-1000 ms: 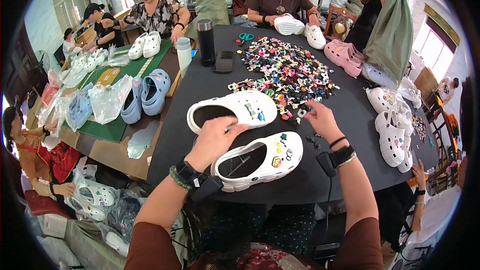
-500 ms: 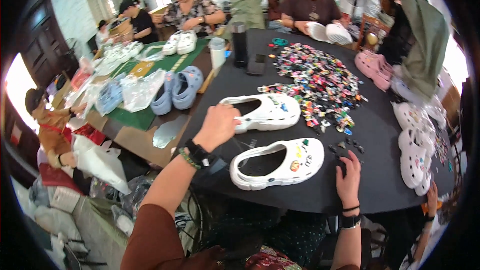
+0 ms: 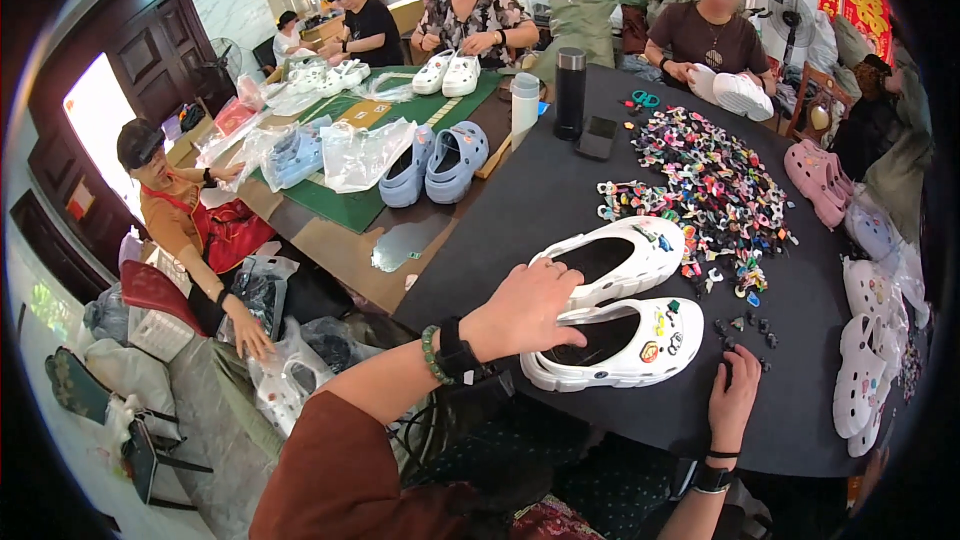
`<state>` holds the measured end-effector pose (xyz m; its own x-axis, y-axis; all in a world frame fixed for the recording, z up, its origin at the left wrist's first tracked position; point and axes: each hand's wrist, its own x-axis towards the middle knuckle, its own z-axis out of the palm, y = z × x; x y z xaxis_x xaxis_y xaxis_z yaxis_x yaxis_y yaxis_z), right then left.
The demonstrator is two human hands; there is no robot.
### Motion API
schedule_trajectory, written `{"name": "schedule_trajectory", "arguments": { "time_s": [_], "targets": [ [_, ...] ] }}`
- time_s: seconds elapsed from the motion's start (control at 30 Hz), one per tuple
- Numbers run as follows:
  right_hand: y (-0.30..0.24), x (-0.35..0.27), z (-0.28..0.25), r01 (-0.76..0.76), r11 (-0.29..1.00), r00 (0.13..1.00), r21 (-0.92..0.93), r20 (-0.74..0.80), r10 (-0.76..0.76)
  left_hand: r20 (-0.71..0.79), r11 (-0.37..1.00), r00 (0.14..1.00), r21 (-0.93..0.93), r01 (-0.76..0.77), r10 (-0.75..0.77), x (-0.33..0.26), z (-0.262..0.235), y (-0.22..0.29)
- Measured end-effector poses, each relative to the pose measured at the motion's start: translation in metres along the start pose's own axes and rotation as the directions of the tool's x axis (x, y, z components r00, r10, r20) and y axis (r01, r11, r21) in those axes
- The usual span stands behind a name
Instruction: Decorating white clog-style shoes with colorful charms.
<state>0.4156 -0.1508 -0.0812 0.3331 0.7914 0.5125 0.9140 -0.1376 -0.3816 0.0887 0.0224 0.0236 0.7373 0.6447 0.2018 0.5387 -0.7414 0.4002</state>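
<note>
Two white clogs lie side by side on the black table, toes pointing right. The near clog [image 3: 655, 348] carries colourful charms on its toe; the far clog [image 3: 640, 270] has charms too. My left hand [image 3: 530, 310] grips them at the heel end, fingers on the far clog's heel and thumb over the near clog's heel opening. Resting on the table right of the near clog, my right hand [image 3: 735, 395] has its fingers apart, beside several small black pieces [image 3: 750, 328]. Whether its fingertips touch a piece, I cannot tell.
Beyond the clogs spreads a heap of colourful shoe charms [image 3: 715, 185]. A black flask [image 3: 570, 95] and a phone [image 3: 597, 137] stand behind. More white clogs [image 3: 860, 375] lie at the right edge, blue clogs [image 3: 455, 162] on the left table. Several people work around.
The view has swung left. My left hand has brought the far clog close against the near one, and its thumb now reaches the near clog. My right hand stays by the black pieces.
</note>
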Motion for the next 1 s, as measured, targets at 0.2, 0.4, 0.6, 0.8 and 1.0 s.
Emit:
{"name": "schedule_trajectory", "arguments": {
  "time_s": [0.2, 0.4, 0.6, 0.8, 1.0],
  "targets": [
    [0.0, -0.002, 0.0, 0.018, 1.0, 1.0, -0.015, -0.003, -0.018, -0.015, 0.995, 1.0, 0.097, -0.015, 0.017, 0.003, 0.018, -0.005],
    [-0.001, -0.001, -0.002, 0.003, 1.0, 1.0, -0.026, 0.012, -0.003, -0.05, 0.999, 0.999, 0.033, 0.022, -0.02, -0.001, 0.02, -0.004],
    [0.001, -0.002, -0.001, 0.01, 0.999, 1.0, -0.041, 0.008, -0.01, -0.19, 1.0, 0.981, -0.017, 0.023, -0.026, -0.006, 0.031, 0.001],
    [0.002, -0.001, 0.002, -0.01, 0.999, 1.0, -0.038, 0.02, 0.01, -0.373, 0.998, 0.926, -0.046, 0.049, -0.063, -0.028, 0.0, -0.026],
    [-0.001, -0.001, -0.003, -0.011, 0.998, 1.0, -0.064, 0.017, 0.012, -0.53, 0.936, 0.822, 0.138, 0.323, -0.206, -0.018, -0.071, -0.103]
  ]
}}
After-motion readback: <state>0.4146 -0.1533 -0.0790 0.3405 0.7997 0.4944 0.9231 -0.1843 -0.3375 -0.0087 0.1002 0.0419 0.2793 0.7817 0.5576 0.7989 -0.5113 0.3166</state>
